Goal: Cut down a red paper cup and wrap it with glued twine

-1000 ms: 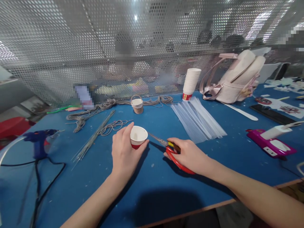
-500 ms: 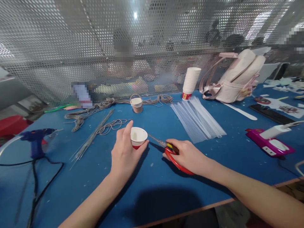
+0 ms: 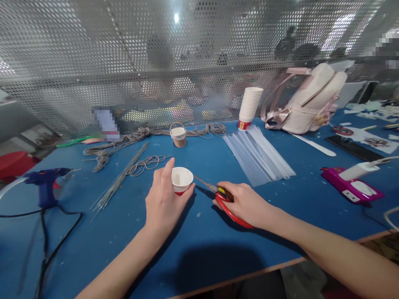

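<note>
My left hand (image 3: 162,199) grips a small white paper cup (image 3: 181,179) with a red base, held upright just above the blue table (image 3: 199,245). To its right, my right hand (image 3: 246,202) is closed over red-handled scissors (image 3: 229,207) that lie on the table. Their metal blades point left toward the cup and stop a little short of it.
A stack of paper cups (image 3: 249,107) and a fan of clear sticks (image 3: 258,155) lie behind right. Cord (image 3: 124,143), thin wires (image 3: 120,180) and a small cord-wrapped cup (image 3: 178,137) sit behind left. Blue glue gun (image 3: 46,185) left, pink device (image 3: 352,187) right, pale backpack (image 3: 308,101) far right.
Both hands keep their holds and barely move. The view has shifted slightly, nothing more.
</note>
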{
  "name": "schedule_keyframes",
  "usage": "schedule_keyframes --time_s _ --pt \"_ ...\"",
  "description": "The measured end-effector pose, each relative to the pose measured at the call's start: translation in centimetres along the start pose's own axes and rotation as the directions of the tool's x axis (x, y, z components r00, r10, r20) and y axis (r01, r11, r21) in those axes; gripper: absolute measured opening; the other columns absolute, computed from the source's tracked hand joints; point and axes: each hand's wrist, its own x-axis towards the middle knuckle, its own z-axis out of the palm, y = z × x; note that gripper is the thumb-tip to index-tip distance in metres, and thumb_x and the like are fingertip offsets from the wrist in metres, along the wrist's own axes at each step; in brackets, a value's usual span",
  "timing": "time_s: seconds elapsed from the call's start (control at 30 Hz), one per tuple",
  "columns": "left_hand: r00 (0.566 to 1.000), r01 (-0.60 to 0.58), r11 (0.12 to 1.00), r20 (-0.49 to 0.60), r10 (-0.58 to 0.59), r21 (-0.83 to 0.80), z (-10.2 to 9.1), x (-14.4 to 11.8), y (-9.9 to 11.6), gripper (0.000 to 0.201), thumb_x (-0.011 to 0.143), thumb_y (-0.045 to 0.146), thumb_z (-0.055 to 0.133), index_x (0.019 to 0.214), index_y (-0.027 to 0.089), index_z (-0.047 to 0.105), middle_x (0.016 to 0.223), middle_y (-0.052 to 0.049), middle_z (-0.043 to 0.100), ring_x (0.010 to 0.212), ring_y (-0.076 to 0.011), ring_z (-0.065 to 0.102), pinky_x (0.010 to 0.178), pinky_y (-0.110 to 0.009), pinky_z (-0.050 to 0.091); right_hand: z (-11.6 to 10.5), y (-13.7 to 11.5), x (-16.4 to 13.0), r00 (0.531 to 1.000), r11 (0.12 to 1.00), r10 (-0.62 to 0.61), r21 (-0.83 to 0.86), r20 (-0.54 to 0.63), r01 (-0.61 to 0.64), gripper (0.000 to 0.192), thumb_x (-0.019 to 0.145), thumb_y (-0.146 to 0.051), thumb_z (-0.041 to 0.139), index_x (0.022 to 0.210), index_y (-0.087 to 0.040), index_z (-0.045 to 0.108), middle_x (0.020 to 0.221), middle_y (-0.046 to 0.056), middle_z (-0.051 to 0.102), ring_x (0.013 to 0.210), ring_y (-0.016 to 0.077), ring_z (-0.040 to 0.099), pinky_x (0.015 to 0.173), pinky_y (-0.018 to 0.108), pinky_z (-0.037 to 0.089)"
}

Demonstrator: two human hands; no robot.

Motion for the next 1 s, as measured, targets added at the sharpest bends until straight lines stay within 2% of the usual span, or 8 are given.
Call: schedule_keyframes --time_s 0.33,0.53,0.63,0.83,1.0 --pt "1.000 0.002 0.998 -0.030 -0.004 -0.066 0.21 0.13 -0.29 0.078 0.072 0.034 0.071 0.139 0.021 0.033 0.118 -0.014 0.057 0.110 -0.0323 0.058 0.074 -0.041 0.054 -0.48 -0.58 -0.43 0.998 0.998 0.005 0.062 0.067 -0.009 0.022 0.088 -0.038 0.057 0.089 -0.017 0.064 0.072 0.006 0.071 0.060 0.0171 0.064 0.058 0.026 0.045" --pt "0.998 -0.007 0.995 -0.059 0.001 -0.095 0.14 0.18 -0.42 0.077 0.072 0.035 0.070 0.139 0.023 0.033 0.119 -0.013 0.057 0.111 -0.0322 0.058 0.081 -0.045 0.052 -0.23 -0.19 -0.05 1.000 1.000 -0.012 -0.012 -0.008 0.012 0.029 0.085 -0.038 0.060 0.105 -0.018 0.064 0.088 0.008 0.074 0.077 0.0231 0.070 0.064 0.029 0.047" --pt "0.997 -0.021 0.997 -0.071 0.015 -0.081 0.17 0.16 -0.33 0.076 0.074 0.033 0.069 0.139 0.023 0.032 0.119 -0.013 0.057 0.111 -0.0315 0.058 0.081 -0.044 0.052 -0.11 -0.09 0.14 1.000 1.000 -0.007 -0.022 -0.006 0.007 0.030 0.086 -0.038 0.058 0.108 -0.018 0.063 0.088 0.008 0.074 0.079 0.0240 0.070 0.064 0.030 0.047" --pt "0.998 -0.035 0.996 -0.063 0.030 -0.084 0.07 0.17 -0.08 0.074 0.075 0.032 0.068 0.139 0.024 0.032 0.118 -0.013 0.058 0.112 -0.0312 0.057 0.082 -0.044 0.052 -0.04 -0.20 -0.15 0.999 0.999 -0.032 0.018 0.009 0.031 0.024 0.088 -0.039 0.057 0.099 -0.018 0.063 0.080 0.006 0.073 0.070 0.0209 0.068 0.061 0.027 0.045" --pt "0.998 0.054 0.974 -0.022 -0.061 -0.221 -0.46 0.59 -0.22 0.077 0.069 0.034 0.072 0.137 0.024 0.036 0.118 -0.011 0.057 0.112 -0.0298 0.057 0.089 -0.044 0.049 -0.33 -0.54 -0.46 0.999 0.999 -0.046 -0.023 0.020 0.046 0.020 0.089 -0.037 0.056 0.088 -0.018 0.063 0.075 0.006 0.071 0.065 0.0186 0.065 0.057 0.025 0.041"
